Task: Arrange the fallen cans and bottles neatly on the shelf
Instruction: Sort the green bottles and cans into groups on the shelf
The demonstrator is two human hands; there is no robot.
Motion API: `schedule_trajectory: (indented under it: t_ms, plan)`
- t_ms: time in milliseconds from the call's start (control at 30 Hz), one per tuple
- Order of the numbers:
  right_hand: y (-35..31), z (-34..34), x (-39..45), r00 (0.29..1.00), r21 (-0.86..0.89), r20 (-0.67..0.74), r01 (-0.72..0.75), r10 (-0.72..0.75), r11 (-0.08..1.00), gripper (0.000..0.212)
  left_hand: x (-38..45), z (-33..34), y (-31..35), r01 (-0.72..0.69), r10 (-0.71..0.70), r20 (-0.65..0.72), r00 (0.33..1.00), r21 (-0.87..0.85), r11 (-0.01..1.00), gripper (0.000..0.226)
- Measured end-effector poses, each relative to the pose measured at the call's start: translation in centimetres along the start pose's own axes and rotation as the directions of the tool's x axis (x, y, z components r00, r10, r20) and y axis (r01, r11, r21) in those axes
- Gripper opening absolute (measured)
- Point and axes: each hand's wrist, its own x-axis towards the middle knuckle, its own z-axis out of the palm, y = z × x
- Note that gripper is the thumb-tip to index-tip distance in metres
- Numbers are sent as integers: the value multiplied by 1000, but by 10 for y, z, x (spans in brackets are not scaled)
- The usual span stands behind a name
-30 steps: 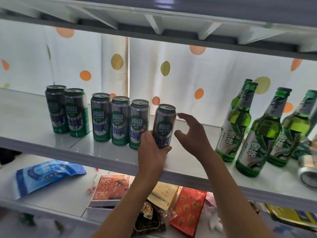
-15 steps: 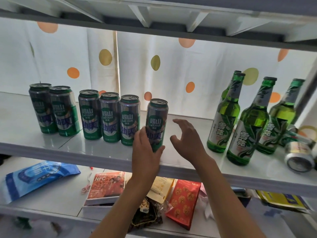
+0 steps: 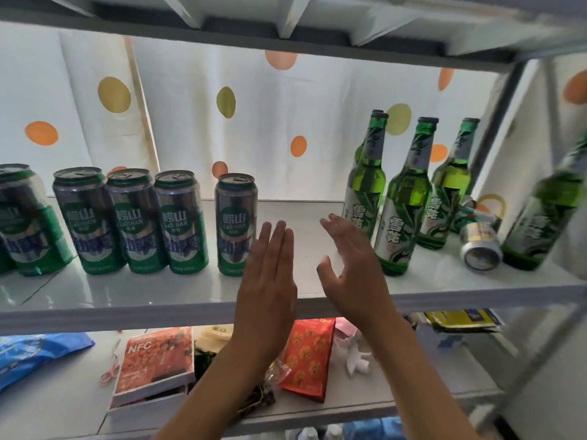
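Note:
Several green-and-silver beer cans stand upright in a row on the white shelf [image 3: 158, 293]; the rightmost can [image 3: 235, 223] stands a little apart from the others. My left hand [image 3: 270, 274] is flat with straight fingers just right of that can, holding nothing. My right hand [image 3: 352, 268] hovers open beside it, fingers spread, near the green glass bottles [image 3: 406, 201] standing upright at the right. A silver can [image 3: 479, 249] lies on its side behind the bottles, with another fallen can [image 3: 473, 211] further back.
A blurred green bottle [image 3: 546, 217] stands at the far right by the shelf post [image 3: 495, 122]. The lower shelf holds a blue bag [image 3: 35, 354], an NFC box [image 3: 155, 360], a red snack pouch [image 3: 309, 354] and other packets. A dotted curtain hangs behind.
My left hand has let go of the rightmost can and moved right with fingers straightened. My right hand shifted toward the bottles. The view swung right.

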Motion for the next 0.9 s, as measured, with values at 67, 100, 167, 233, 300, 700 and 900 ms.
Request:
schedule_trajectory:
  t_ms: [67,100,167,233,300,700,900]
  plan:
    - [5,-13,-7,997,-2,-75,-14,14,1000,52,4,4,10,-43,44,22,999,-28,999,88]
    - [9,-20,-11,993,-4,-114,-28,27,1000,50,7,7,15,-72,73,33,997,-50,996,89]
    - [17,-35,-18,981,-9,-184,-63,61,998,47,12,13,30,-126,131,44,990,-110,986,90]
    - [26,-49,-24,963,-9,-251,-108,103,994,44,17,19,46,-163,171,36,985,-160,973,89]
    - [37,-64,-31,933,-18,-330,-157,143,987,41,21,26,63,-211,221,27,975,-210,955,87]
    - [139,-114,-32,704,78,-531,-514,471,854,31,38,82,152,-480,509,84,857,-231,846,68]
    - [181,-109,-16,584,40,-496,-724,643,689,59,49,99,175,-494,527,117,842,-227,840,66]
